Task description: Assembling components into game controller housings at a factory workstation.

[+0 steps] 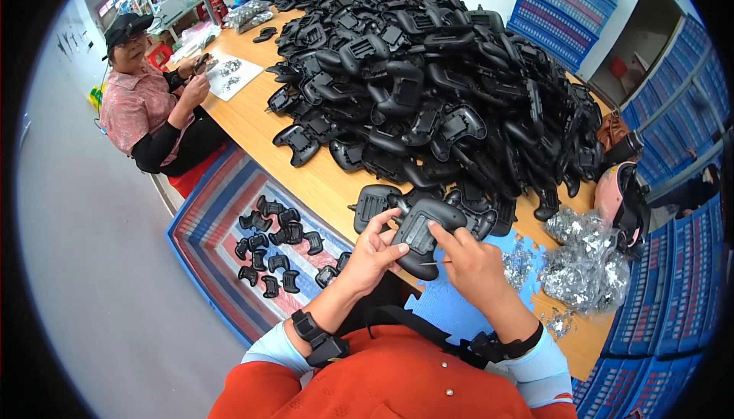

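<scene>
A black game controller shell (417, 241), its recessed back facing up, is held in front of my chest above the table's near edge. My left hand (371, 254) is closed on its left side, thumb on the near part and fingers at the far edge. My right hand (475, 262) is at its right side, with a fingertip pressed into the recess. A thin, pointed metal piece (436, 263) sticks out from under my right hand; its kind is not clear. Just beyond, another controller shell (375, 206) lies on the wooden table (336, 205).
A tall heap of controller shells (397, 86) covers most of the table. Blue foam mat (451, 308) bears small metal parts, beside plastic bags (585, 274) of them. A lined bin (218, 239) at left holds several controllers. Another person (149, 113) sits at the far left.
</scene>
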Available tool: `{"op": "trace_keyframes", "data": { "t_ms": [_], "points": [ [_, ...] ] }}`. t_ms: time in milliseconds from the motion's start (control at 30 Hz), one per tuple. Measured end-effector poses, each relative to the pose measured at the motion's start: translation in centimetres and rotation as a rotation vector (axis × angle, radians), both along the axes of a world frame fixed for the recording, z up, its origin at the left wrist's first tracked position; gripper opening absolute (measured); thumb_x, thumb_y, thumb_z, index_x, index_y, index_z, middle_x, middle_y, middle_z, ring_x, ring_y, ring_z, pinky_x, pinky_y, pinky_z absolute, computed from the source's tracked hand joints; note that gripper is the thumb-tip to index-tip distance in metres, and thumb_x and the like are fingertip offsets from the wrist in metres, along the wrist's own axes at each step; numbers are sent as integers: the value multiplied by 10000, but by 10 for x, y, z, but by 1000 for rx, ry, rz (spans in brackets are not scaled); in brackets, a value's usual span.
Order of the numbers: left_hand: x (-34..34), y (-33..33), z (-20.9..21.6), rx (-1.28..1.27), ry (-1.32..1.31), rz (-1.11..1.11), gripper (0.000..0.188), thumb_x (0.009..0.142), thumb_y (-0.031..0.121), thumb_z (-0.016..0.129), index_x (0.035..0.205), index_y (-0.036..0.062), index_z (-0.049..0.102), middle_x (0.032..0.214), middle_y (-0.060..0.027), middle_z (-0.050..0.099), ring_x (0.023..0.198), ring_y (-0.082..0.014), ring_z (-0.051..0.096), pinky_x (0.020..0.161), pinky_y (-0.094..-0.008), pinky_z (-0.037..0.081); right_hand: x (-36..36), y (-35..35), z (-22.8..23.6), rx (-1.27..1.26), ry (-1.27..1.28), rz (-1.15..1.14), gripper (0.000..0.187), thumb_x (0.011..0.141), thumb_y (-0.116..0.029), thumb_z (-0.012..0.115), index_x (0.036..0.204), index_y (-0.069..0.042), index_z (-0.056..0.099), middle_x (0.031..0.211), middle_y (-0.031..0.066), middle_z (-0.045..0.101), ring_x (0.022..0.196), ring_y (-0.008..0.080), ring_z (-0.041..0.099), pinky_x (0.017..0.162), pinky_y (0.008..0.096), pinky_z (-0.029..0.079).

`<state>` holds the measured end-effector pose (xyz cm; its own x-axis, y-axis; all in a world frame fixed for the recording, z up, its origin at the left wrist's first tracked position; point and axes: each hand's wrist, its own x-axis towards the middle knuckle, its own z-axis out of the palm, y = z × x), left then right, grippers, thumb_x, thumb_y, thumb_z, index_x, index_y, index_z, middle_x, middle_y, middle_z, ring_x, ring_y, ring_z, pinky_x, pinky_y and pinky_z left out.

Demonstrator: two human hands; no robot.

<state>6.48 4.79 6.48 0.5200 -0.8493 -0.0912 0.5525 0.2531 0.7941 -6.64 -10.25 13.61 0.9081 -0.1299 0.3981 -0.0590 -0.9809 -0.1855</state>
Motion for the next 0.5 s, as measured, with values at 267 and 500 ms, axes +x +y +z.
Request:
{"op": "trace_keyframes", "data": {
  "t_ms": [267,500],
  "points": [
    [31,12,-7,-105,161,101,620,870,22,629,1409,80,328,1120,-83,631,755,-91,614,552,-205,475,31,23,15,-89,215,17,651,728,-81,656,1355,-133,487,771,79,605,537,278,623,486,388,512],
    [47,24,2,-129,195,196,664,886,41,617,1457,82,280,1141,-72,613,801,-96,612,568,-222,468,63,40,22,-159,278,36,638,767,-121,640,1380,-116,462,747,98,621,533,281,632,480,395,511]
  ]
}}
